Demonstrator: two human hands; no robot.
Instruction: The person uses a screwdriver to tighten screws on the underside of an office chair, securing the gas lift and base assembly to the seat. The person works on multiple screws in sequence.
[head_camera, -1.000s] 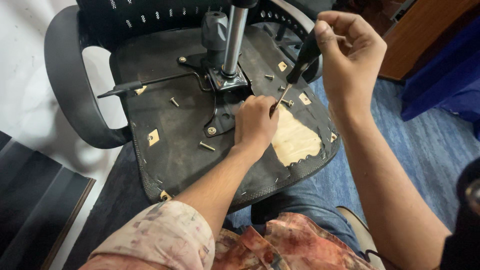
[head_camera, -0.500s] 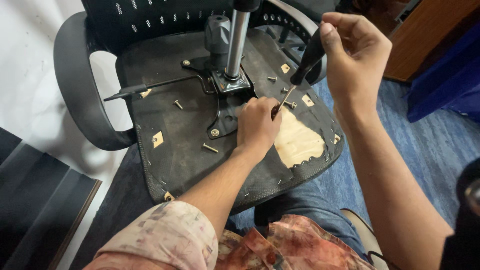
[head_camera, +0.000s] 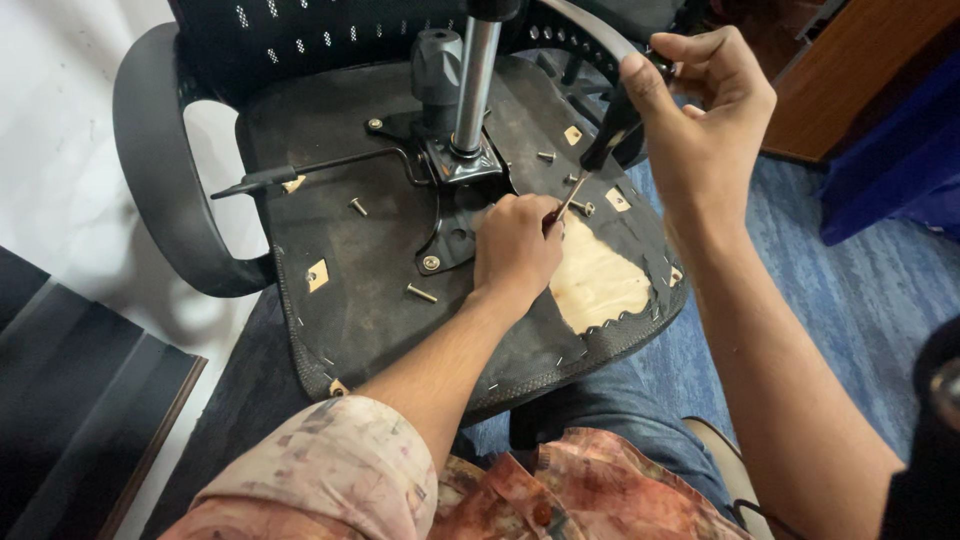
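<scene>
Gripping the stiff, thin screwdriver (head_camera: 597, 158) by its dark handle, your right hand (head_camera: 705, 120) closes fully while your left hand (head_camera: 512, 245) pinches its tip on the upturned chair seat (head_camera: 360, 270).

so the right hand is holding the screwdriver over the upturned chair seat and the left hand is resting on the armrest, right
Not quite. The head view shows the left hand on the underside of the upturned chair seat, at the screwdriver's tip, not on the armrest. The rest holds: the right hand holds the screwdriver over the seat.
</scene>
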